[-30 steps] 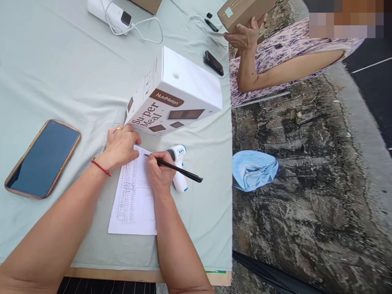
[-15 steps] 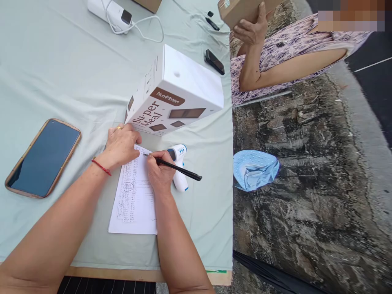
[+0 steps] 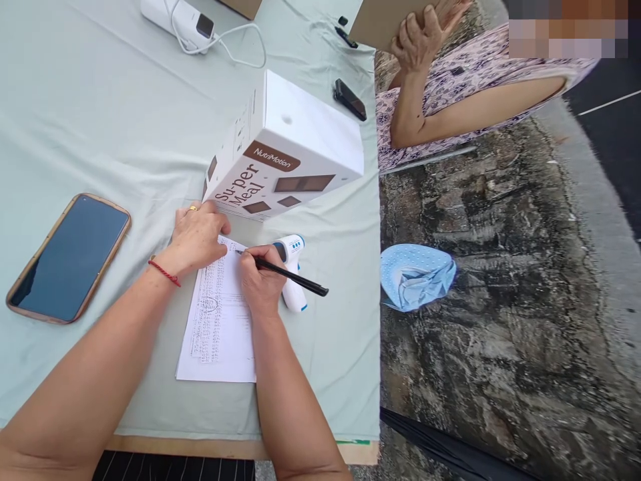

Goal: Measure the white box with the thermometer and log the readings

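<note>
My right hand (image 3: 261,277) is closed around a black pen (image 3: 295,272), its tip on a sheet of paper (image 3: 228,334) covered in rows of small marks. My left hand (image 3: 197,234) lies at the sheet's upper left, thumb apart from the bent fingers. A gold ring and a red cord bracelet are on it. Its fingertips reach the lower edge of a white and brown "Super Meal" box (image 3: 313,127) and are partly hidden. Just right of my right hand lies a white and blue handheld thermometer (image 3: 294,294), partly covered by that hand.
A phone in a brown case (image 3: 70,257) lies on the left. A white device with a cable (image 3: 183,27), a small black device (image 3: 350,100) and a black marker (image 3: 345,37) lie farther back. Across the table, another person's hand (image 3: 418,40) holds a cardboard box (image 3: 375,23). A blue cap-like cloth item (image 3: 418,277) is beyond the table edge.
The other person's cardboard box has tilted and shifted slightly left, and their hand has turned with it. My hands, the pen and the paper look nearly unchanged.
</note>
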Action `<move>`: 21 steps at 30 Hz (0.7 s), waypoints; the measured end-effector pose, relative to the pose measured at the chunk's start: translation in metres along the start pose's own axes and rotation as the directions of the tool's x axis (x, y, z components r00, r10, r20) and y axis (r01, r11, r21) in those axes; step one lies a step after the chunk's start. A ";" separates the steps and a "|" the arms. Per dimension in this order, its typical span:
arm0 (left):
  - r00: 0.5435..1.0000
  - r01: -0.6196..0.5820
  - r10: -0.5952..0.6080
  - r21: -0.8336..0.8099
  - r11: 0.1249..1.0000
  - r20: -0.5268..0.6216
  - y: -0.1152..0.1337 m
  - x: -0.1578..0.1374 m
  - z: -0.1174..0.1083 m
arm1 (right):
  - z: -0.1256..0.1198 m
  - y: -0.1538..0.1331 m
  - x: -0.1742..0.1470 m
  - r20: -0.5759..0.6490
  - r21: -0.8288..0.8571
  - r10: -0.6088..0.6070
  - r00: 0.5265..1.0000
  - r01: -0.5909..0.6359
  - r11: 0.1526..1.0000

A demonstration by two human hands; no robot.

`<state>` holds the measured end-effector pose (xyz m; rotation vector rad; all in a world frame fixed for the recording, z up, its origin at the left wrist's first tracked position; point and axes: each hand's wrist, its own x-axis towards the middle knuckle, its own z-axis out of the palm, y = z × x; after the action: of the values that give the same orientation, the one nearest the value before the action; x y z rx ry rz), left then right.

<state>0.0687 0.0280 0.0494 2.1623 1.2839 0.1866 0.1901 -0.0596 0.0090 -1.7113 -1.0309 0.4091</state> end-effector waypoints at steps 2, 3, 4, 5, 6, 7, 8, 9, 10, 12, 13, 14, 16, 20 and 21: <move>1.000 -0.002 0.002 -0.003 1.000 -0.004 0.000 0.000 0.000 | 0.000 0.000 0.000 0.009 0.011 0.001 1.000 -0.002 1.000; 1.000 -0.002 0.002 -0.004 1.000 -0.006 0.000 0.000 0.001 | 0.000 0.000 0.000 0.013 0.016 -0.001 1.000 0.001 1.000; 1.000 -0.003 0.003 -0.003 1.000 -0.007 0.000 0.000 0.001 | -0.001 0.000 0.000 0.013 0.019 -0.005 1.000 0.005 1.000; 1.000 -0.003 0.003 -0.002 1.000 -0.009 0.000 0.000 0.001 | -0.001 0.001 0.000 0.012 0.020 -0.011 1.000 0.011 1.000; 1.000 -0.004 0.004 -0.001 1.000 -0.011 0.000 0.000 0.001 | -0.002 0.002 0.000 0.008 0.018 -0.019 1.000 0.019 1.000; 1.000 -0.005 0.005 0.000 1.000 -0.014 0.000 0.000 0.001 | -0.002 0.002 0.000 -0.002 0.019 -0.030 1.000 0.030 0.999; 1.000 -0.007 0.007 0.000 1.000 -0.015 0.000 0.000 0.000 | -0.002 0.003 -0.001 -0.021 0.025 -0.045 0.999 0.046 0.999; 1.000 -0.008 0.008 0.000 1.000 -0.015 0.000 0.000 0.000 | -0.003 0.005 -0.001 -0.048 0.035 -0.063 0.997 0.065 0.997; 1.000 -0.009 0.009 0.000 1.000 -0.012 -0.001 0.000 0.000 | -0.003 0.006 -0.002 -0.078 0.048 -0.084 0.993 0.087 0.995; 1.000 -0.007 0.007 0.001 1.000 -0.008 -0.001 0.000 0.000 | -0.004 0.007 -0.003 -0.120 0.052 -0.134 0.984 0.141 0.989; 1.000 -0.009 0.009 -0.001 1.000 -0.011 -0.002 0.001 0.000 | -0.005 0.007 -0.004 -0.125 0.031 -0.168 0.978 0.173 0.984; 1.000 -0.012 0.012 -0.005 1.000 -0.019 -0.002 0.001 0.000 | -0.006 0.007 -0.004 -0.116 -0.004 -0.209 0.971 0.210 0.978; 0.998 -0.021 0.019 -0.034 0.999 -0.060 -0.002 0.002 0.002 | -0.012 0.002 -0.003 -0.066 -0.099 -0.310 0.949 0.302 0.948; 0.954 -0.024 -0.056 -0.260 0.965 -0.293 -0.003 0.004 0.003 | -0.037 -0.019 -0.002 0.253 -0.271 -0.387 0.887 0.449 0.852; 0.916 -0.035 -0.103 -0.334 0.942 -0.387 -0.004 0.005 0.003 | -0.045 -0.025 -0.003 0.364 -0.314 -0.351 0.863 0.468 0.826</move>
<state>0.0694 0.0324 0.0433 1.8598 1.3884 0.8121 0.2085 -0.0867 0.0486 -1.7332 -1.7630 0.1745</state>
